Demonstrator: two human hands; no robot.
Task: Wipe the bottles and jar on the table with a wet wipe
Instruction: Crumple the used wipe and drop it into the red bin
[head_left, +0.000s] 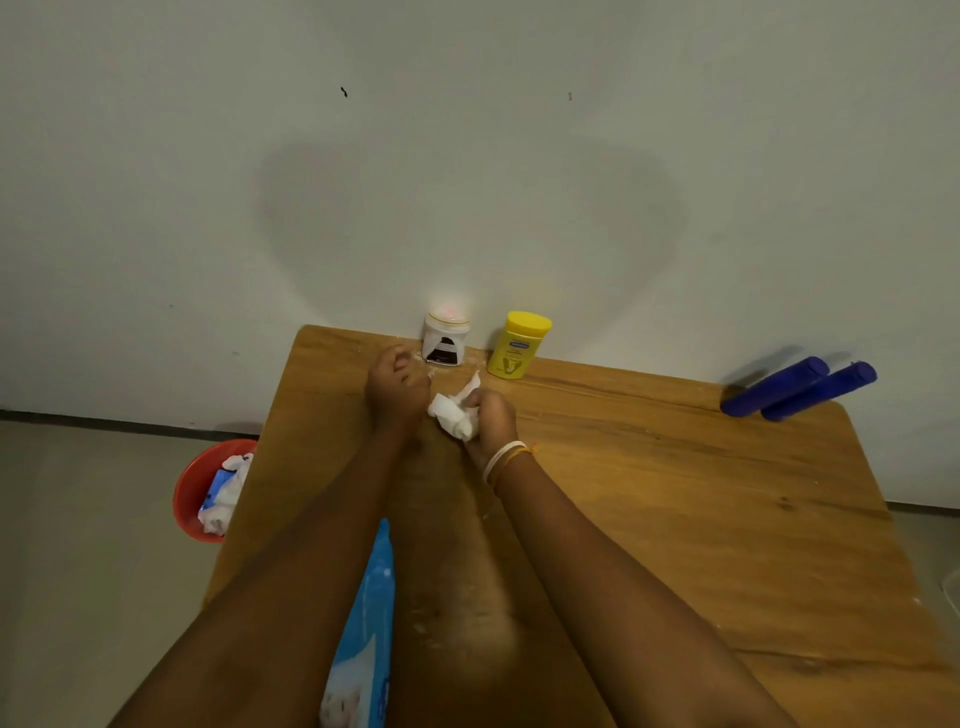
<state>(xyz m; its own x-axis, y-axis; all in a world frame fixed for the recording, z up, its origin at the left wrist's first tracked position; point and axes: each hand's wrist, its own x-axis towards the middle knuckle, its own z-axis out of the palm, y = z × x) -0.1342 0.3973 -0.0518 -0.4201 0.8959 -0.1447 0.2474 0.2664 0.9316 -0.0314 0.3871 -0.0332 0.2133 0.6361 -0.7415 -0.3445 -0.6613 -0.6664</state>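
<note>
Now our right hand (491, 415) clutches the crumpled wet wipe (453, 413); our left hand (396, 387) is curled, its contents hidden. The jar (444, 340) stands at twelve o'clock, the yellow bottle (517, 345) at one, the blue bottles (797, 388) at two. We should refold to a clean face and steady each container while wiping.

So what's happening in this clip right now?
A person at a wooden table grips a crumpled wet wipe in the right hand; the left hand is curled just beside it. A white jar and yellow bottle stand by the wall, and two blue bottles lie to the right. A red bin on the floor holds used wipes.
</note>
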